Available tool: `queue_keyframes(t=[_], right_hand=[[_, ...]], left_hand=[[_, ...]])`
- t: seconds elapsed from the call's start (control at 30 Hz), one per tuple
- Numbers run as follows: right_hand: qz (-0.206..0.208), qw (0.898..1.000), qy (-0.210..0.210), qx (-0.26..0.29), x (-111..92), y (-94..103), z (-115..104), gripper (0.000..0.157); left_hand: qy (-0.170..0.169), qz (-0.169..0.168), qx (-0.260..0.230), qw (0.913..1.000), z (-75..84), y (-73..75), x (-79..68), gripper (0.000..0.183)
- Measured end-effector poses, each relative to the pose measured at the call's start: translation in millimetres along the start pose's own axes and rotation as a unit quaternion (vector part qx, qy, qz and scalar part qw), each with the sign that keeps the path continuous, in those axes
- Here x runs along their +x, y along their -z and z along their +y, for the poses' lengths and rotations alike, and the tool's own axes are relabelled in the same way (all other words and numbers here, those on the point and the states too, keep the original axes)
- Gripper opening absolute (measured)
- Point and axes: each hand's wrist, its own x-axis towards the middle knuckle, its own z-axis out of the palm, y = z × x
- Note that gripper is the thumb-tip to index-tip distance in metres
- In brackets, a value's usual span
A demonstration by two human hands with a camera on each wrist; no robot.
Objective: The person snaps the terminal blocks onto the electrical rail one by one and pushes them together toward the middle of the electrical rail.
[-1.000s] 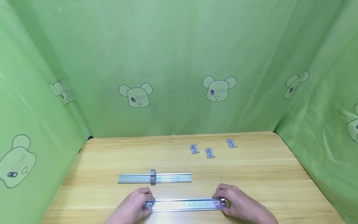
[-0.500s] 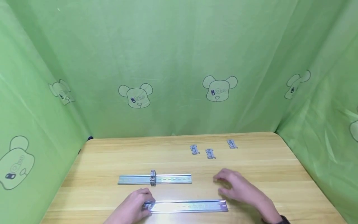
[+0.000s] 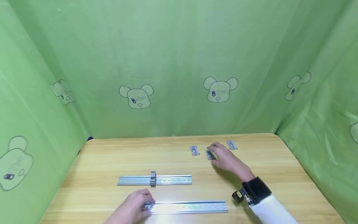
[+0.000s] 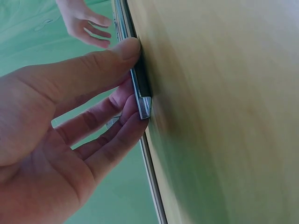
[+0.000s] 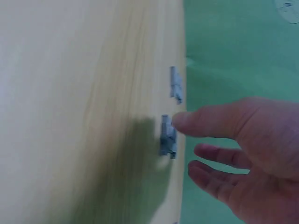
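Note:
My left hand (image 3: 133, 205) pinches the left end of a slotted metal DIN rail (image 3: 190, 207) lying at the front of the table; in the left wrist view the thumb is on one side of the rail end (image 4: 145, 106) and the fingers on the other. Far across the table, my right hand (image 3: 226, 159) hovers at a grey terminal block (image 3: 209, 155). Seen from the right wrist, the thumb tip is close beside that block (image 5: 168, 137), the fingers are spread, and contact cannot be told.
Two more grey terminal blocks lie flat, one to the left (image 3: 194, 150) and one to the right (image 3: 232, 145) of the hand. A second DIN rail (image 3: 176, 179) behind the near one carries a small cluster of blocks (image 3: 153, 179). Green curtain (image 3: 173, 118) surrounds the wooden table (image 3: 112, 155).
My right hand has let go of the near rail's right end and moved forward to the middle loose terminal block. The left hand has stayed on the rail's left end.

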Motion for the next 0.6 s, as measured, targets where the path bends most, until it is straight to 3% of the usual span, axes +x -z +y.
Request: queue_keyframes(t=[0.27,0.6], right_hand=[[-0.032,0.999,-0.002,-0.006,10,-11.3,12,0.052],[-0.06,0.998,-0.014,0.019,8,-3.1,12,0.05]], left_hand=[[-0.002,-0.004,0.006,1.0,-0.7,-0.6,0.8,0.024],[-0.002,0.003,0.006,1.0,-1.5,-0.8,0.5,0.024]])
